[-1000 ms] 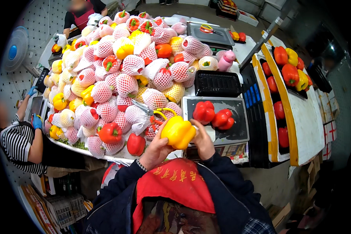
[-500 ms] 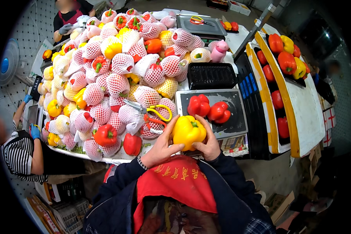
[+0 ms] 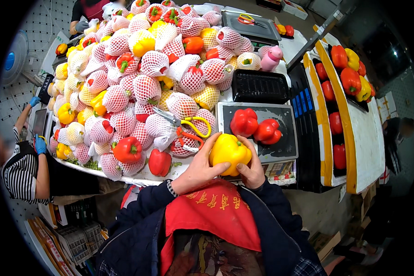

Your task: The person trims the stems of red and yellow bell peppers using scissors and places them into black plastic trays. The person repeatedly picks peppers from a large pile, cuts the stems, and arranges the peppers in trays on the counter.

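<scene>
A yellow bell pepper (image 3: pixel 231 155) is held between my two hands in front of the red apron. My left hand (image 3: pixel 198 169) is closed round its left side, thumb across the front. On its right side my right hand (image 3: pixel 253 169) grips it, thumb near the bottom. Just beyond, two red bell peppers (image 3: pixel 244 122) lie on a scale with a dark plate (image 3: pixel 284 118). Shears (image 3: pixel 195 126) with one yellow and one orange-red handle rest on the pile beside my left hand. A loose red pepper (image 3: pixel 159 163) lies near the table edge.
A large heap of peppers in foam nets (image 3: pixel 123 120) covers the table's left. Behind the scale are a black tray (image 3: pixel 261 87) and a pink bottle (image 3: pixel 272 58). Foam boxes (image 3: pixel 366 138) and trayed peppers stand right. A co-worker in stripes (image 3: pixel 20 172) is at left, another person far left.
The yellow pepper has turned a little in my hands, its stem end facing me less. My view has shifted, so the scene sits slightly further right. The peppers on the scale have stayed put.
</scene>
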A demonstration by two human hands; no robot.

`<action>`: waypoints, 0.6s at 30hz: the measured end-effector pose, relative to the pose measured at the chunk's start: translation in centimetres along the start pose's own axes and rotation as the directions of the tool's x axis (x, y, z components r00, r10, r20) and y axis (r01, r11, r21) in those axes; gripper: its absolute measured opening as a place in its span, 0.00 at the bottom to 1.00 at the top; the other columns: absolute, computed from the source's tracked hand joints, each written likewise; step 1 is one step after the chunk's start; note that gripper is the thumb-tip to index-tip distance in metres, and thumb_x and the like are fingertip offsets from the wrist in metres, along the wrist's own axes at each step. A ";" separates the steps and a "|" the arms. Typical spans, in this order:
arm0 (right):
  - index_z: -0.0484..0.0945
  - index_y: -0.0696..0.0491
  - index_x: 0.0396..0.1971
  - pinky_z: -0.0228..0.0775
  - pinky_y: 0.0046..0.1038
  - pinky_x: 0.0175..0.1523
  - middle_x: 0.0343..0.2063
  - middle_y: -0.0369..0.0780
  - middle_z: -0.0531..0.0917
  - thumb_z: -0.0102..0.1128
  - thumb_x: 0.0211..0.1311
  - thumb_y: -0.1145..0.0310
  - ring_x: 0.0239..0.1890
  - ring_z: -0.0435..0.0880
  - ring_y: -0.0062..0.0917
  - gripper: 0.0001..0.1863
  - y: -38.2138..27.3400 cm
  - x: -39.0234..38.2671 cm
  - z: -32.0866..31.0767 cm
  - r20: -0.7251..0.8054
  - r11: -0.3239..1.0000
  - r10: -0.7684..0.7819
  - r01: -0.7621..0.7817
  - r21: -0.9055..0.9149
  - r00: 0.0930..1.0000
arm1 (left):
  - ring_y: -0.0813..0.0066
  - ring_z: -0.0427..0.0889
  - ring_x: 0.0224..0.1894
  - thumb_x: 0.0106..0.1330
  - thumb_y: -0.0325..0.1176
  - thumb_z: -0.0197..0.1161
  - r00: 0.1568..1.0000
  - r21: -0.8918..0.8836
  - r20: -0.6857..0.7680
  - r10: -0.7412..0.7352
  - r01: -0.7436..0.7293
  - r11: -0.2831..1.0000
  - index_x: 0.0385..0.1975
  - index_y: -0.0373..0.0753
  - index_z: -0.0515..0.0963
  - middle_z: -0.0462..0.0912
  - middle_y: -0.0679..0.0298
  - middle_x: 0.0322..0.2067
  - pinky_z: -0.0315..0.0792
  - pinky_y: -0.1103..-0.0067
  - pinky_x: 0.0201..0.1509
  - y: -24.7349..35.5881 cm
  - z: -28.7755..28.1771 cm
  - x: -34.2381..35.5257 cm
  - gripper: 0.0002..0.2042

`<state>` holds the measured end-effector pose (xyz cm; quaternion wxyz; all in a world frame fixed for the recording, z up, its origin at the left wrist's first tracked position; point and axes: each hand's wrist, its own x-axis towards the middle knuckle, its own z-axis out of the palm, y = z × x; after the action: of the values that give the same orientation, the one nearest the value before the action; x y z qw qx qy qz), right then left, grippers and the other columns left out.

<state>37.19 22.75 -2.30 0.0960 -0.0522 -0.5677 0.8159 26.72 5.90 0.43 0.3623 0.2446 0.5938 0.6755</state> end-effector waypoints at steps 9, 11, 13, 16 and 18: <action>0.59 0.60 0.67 0.60 0.29 0.67 0.60 0.46 0.69 0.64 0.62 0.52 0.62 0.69 0.30 0.41 -1.1 0.2 0.9 -0.046 0.968 -0.031 0.018 -0.252 0.998 | 0.54 0.66 0.67 0.59 0.42 0.68 0.984 0.250 -0.058 0.168 -0.148 0.957 0.70 0.30 0.55 0.64 0.44 0.64 0.59 0.68 0.71 -1.8 -0.3 -0.1 0.42; 0.59 0.60 0.66 0.61 0.29 0.66 0.59 0.46 0.70 0.63 0.62 0.53 0.61 0.70 0.30 0.40 -1.9 0.2 1.4 -0.056 0.955 -0.038 0.020 -0.295 0.998 | 0.54 0.66 0.67 0.60 0.43 0.68 0.985 0.232 -0.068 0.161 -0.141 0.962 0.70 0.30 0.55 0.63 0.43 0.64 0.59 0.68 0.70 -2.1 -0.3 -0.1 0.42; 0.60 0.60 0.66 0.62 0.29 0.66 0.58 0.46 0.71 0.63 0.62 0.53 0.60 0.71 0.30 0.39 -2.0 0.2 1.8 -0.074 0.945 -0.070 0.043 -0.323 0.995 | 0.54 0.66 0.67 0.61 0.43 0.67 0.985 0.213 -0.075 0.158 -0.139 0.967 0.70 0.30 0.54 0.63 0.43 0.64 0.60 0.68 0.70 -2.2 -0.2 -0.1 0.42; 0.61 0.60 0.65 0.62 0.29 0.65 0.57 0.46 0.72 0.63 0.62 0.55 0.60 0.72 0.29 0.37 -2.2 0.1 1.9 -0.093 0.924 -0.078 0.037 -0.380 0.993 | 0.57 0.66 0.67 0.62 0.42 0.66 0.987 0.214 -0.066 0.149 -0.132 0.968 0.70 0.31 0.54 0.63 0.46 0.64 0.60 0.69 0.70 -2.2 0.0 -0.2 0.40; 0.62 0.59 0.64 0.62 0.29 0.65 0.56 0.46 0.72 0.62 0.62 0.55 0.59 0.72 0.29 0.36 -2.1 0.0 1.7 -0.095 0.919 -0.066 0.023 -0.395 0.993 | 0.64 0.65 0.67 0.64 0.38 0.65 0.991 0.260 -0.038 0.131 -0.117 0.959 0.71 0.34 0.52 0.62 0.51 0.64 0.60 0.73 0.70 -2.3 -0.2 -0.2 0.39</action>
<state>37.04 21.87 0.25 0.1322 -0.1010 -0.7149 0.6792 27.11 5.66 -1.84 0.2679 0.3075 0.6696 0.6207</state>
